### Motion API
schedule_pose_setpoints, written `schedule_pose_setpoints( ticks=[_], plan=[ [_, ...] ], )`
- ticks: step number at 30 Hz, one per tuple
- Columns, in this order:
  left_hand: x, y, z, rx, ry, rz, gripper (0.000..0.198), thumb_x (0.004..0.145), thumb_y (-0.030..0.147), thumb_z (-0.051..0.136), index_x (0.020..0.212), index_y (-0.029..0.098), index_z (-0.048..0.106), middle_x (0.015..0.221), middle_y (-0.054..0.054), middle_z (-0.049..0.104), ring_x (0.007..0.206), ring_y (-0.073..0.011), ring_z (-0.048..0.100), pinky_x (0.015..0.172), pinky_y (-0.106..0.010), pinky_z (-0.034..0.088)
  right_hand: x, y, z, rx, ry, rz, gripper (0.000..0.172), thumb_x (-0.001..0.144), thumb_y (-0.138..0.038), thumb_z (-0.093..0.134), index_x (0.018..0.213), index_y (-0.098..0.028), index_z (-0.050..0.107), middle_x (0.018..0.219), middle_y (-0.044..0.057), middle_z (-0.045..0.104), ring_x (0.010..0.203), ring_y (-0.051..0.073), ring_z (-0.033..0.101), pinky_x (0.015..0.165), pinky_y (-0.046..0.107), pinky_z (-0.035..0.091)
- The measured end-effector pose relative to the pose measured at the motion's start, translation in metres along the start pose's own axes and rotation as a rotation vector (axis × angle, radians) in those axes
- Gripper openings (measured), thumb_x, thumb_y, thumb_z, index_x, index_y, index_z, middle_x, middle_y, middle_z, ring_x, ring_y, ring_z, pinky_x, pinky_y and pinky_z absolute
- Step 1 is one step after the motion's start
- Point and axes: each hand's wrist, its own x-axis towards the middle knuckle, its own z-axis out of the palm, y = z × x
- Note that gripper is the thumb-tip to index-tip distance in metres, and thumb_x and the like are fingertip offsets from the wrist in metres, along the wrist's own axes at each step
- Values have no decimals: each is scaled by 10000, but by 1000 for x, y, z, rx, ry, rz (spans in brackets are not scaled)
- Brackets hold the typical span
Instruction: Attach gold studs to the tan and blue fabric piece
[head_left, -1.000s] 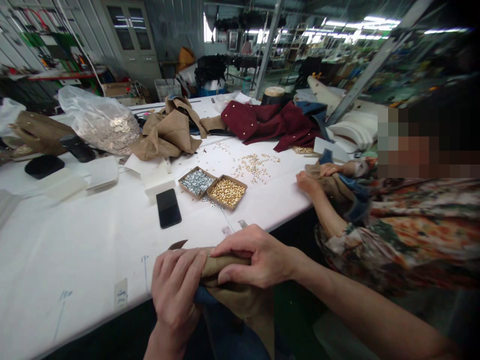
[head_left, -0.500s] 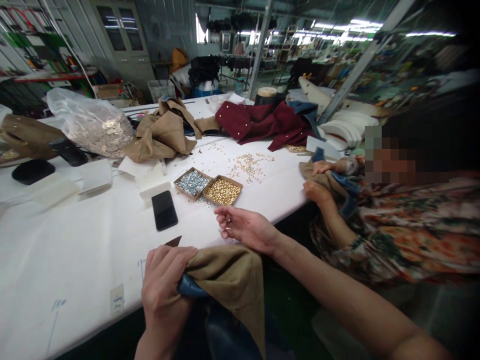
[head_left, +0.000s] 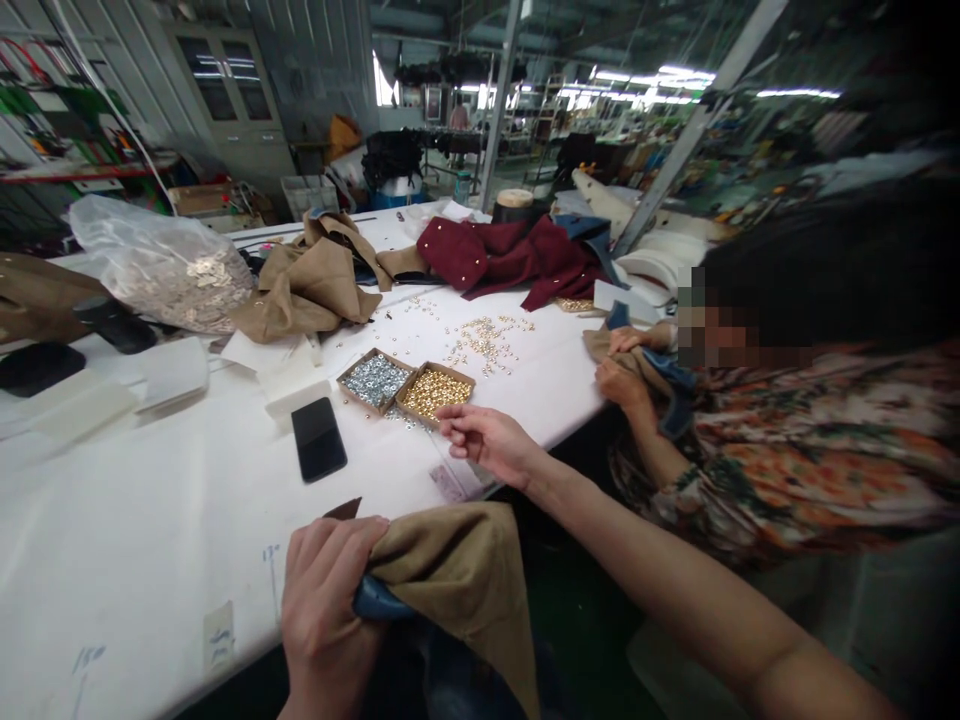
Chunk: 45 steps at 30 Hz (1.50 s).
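My left hand (head_left: 330,590) is closed on a tan cloth piece (head_left: 450,560) backed with blue, held at the table's front edge. One pointed corner of the cloth hangs down. My right hand (head_left: 491,440) reaches over the table, its fingers loosely bent and slightly apart. The fingertips are at the near rim of a small cardboard box of gold-coloured metal studs (head_left: 435,392). Nothing that I can make out is between them. Touching that box on the left is a similar box of silver-coloured pieces (head_left: 375,380).
A black phone (head_left: 319,440) lies left of the boxes. Loose studs (head_left: 484,340) are scattered behind them. Farther back are maroon cloth (head_left: 487,255), tan cloth (head_left: 307,290) and a clear plastic bag (head_left: 165,265). At right, a co-worker's hands (head_left: 622,365) hold similar cloth.
My right hand has moved toward the gold studs' box, turning its palm over somewhat. My left hand keeps its hold on the cloth. The view has shifted slightly.
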Motion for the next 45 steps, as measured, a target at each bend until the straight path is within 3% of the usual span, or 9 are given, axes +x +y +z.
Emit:
schedule_pose_setpoints(
  ticks=[3, 7, 10, 13, 18, 23, 27, 36, 45],
  plan=[
    [1, 4, 7, -6, -6, 35, 366, 917, 62, 913, 1224, 216, 787, 1181, 35, 803, 1117, -69, 624, 1042, -279, 423, 30, -13, -25, -677, 127, -171, 467, 1195, -417, 469, 1391, -122, 773, 1150, 131, 761, 909, 183, 637, 791, 314, 523],
    [2, 15, 13, -8, -2, -21, 456, 855, -14, 939, 1214, 215, 776, 1170, 47, 802, 1106, -67, 606, 1042, -289, 412, 68, -25, -46, -1106, 187, -181, 241, 1015, -267, 816, 1202, -119, 856, 1287, 193, 770, 1213, 315, 672, 1016, 392, 480],
    [3, 20, 16, -11, -2, -115, 434, 846, -12, 933, 1179, 214, 770, 1150, 51, 805, 1098, -66, 595, 1045, -296, 408, 91, -24, -46, -1318, 128, -124, 314, 935, -402, 956, 1036, -117, 870, 1184, 198, 797, 1086, 333, 712, 904, 389, 476],
    [2, 17, 19, -11, -17, -75, 409, 857, 34, 944, 1175, 223, 770, 1131, 61, 802, 1086, -61, 592, 1033, -290, 400, 106, -21, -40, -1403, 85, -86, 377, 867, -495, 1020, 992, -163, 893, 1060, 137, 821, 959, 291, 720, 801, 357, 451],
    [1, 11, 22, -15, -31, -82, 400, 877, 52, 934, 1196, 227, 768, 1135, 61, 802, 1085, -66, 590, 1031, -293, 395, 112, -14, -37, -1378, 118, -103, 123, 989, -327, 902, 921, -227, 920, 975, 74, 841, 913, 225, 723, 785, 319, 437],
    [3, 7, 23, -17, -51, -54, 373, 905, 64, 921, 1187, 254, 769, 1115, 82, 797, 1068, -60, 584, 1012, -282, 390, 110, -11, -47, -1199, 162, -171, 76, 1026, -293, 878, 1008, -268, 947, 1058, 14, 878, 1014, 201, 772, 828, 315, 488],
    [6, 3, 21, -2, -59, -28, 369, 921, 72, 915, 1203, 257, 766, 1109, 84, 794, 1059, -60, 582, 1009, -280, 394, 95, -16, -43, -1031, 152, -234, 182, 1090, -201, 767, 1097, -202, 949, 1155, 45, 887, 1048, 194, 796, 971, 327, 552],
    [13, 7, 21, 33, -81, -50, 320, 946, 85, 890, 1163, 286, 768, 1097, 87, 809, 1020, -83, 607, 989, -289, 406, -22, -50, 38, -450, -374, -295, 204, 1018, -360, 906, 1132, -197, 949, 1083, 25, 889, 996, 177, 849, 904, 266, 613],
    [9, 17, 22, 6, -73, -158, 305, 944, 93, 894, 1136, 295, 767, 1079, 111, 792, 1051, -53, 601, 1000, -261, 444, -49, -50, 52, -648, -400, -420, 126, 1074, -218, 813, 1101, -176, 929, 1052, 17, 877, 962, 148, 806, 905, 269, 555]
  ],
)
